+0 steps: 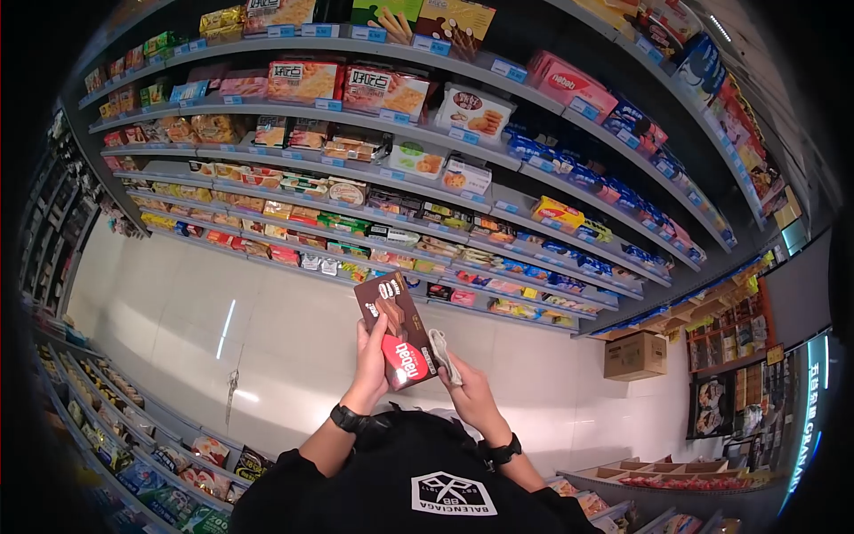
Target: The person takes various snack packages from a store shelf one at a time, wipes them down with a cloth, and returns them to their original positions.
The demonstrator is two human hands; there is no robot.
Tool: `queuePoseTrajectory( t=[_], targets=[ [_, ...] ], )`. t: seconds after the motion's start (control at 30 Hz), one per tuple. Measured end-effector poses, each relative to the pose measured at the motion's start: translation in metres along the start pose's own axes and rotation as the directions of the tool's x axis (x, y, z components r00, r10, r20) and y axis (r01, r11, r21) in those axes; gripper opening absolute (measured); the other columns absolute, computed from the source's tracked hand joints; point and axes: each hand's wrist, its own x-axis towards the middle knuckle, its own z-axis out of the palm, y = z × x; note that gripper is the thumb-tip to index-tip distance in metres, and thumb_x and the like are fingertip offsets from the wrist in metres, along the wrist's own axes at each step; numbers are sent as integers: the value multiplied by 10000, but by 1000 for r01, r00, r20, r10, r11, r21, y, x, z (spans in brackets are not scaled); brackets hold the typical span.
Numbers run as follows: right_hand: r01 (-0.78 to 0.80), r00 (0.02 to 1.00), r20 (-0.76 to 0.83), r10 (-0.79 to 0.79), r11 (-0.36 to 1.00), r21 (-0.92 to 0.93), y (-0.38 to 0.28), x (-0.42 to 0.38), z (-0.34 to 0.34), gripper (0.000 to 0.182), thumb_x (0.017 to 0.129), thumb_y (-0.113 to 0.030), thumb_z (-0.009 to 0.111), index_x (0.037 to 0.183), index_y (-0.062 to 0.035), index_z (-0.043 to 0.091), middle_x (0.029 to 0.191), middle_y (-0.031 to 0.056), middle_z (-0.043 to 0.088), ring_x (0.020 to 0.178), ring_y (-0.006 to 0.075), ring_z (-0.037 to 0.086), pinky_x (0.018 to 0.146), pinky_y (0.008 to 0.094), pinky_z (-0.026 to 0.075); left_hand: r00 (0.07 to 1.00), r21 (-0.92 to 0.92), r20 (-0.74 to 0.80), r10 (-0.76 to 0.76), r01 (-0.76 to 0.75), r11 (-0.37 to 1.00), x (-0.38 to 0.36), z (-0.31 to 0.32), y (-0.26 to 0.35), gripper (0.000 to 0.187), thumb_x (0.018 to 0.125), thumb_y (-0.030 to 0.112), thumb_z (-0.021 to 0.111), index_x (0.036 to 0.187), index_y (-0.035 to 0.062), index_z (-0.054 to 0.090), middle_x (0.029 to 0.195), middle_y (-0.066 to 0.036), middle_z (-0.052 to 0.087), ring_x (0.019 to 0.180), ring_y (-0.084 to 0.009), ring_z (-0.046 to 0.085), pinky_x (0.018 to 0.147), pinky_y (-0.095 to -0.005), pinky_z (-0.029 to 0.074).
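Left fingers (377, 335) grip the flat, sharp-cornered box (400, 333); right fingers (463, 373) hold crumpled cloth (439, 348) beside its edge. Glossy floor (289, 320) spreads open left of the box.

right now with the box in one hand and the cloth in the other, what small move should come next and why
Probably draw the cloth lightly along the right side of the box: the left hand holds the box, and the right hand has the cloth right by that side.
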Motion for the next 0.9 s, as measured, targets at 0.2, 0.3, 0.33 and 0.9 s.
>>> queuePoseTrajectory(
  t=[0.2,0.3,0.33,0.9],
  targets=[
    [-212,963,-145,226,972,102,-4,30,3,479,1083,-268,584,1485,-14,525,1212,263,709,1133,337,712,951,360,521,961,57,235,-148,138,989,18,-4,-21,539,1127,327,469,1569,84,279,1484,-112,494,1325,-193,550,1086,-359,484],
    [-232,950,-175,260,959,164,9,47,-13,471,1092,-292,572,1458,4,547,1159,231,738,1083,229,707,928,357,527,916,150,321,-240,202,968,17,10,-19,604,1135,330,452,1611,44,215,1553,-118,430,1411,-193,460,1161,-344,406],
    [-230,949,-174,264,953,195,16,53,-17,468,1095,-297,568,1446,11,557,1149,221,746,1071,196,697,926,352,527,911,199,331,-247,189,962,23,8,-23,607,1136,334,451,1612,42,214,1552,-116,431,1405,-189,463,1158,-339,408],
    [-143,967,-81,243,775,615,127,145,-146,215,990,-87,570,1143,7,688,974,30,708,913,106,640,847,269,512,937,9,266,-226,232,973,146,104,-57,778,1003,804,304,1236,94,521,789,-50,600,626,-165,612,574,-339,511]
  ],
)
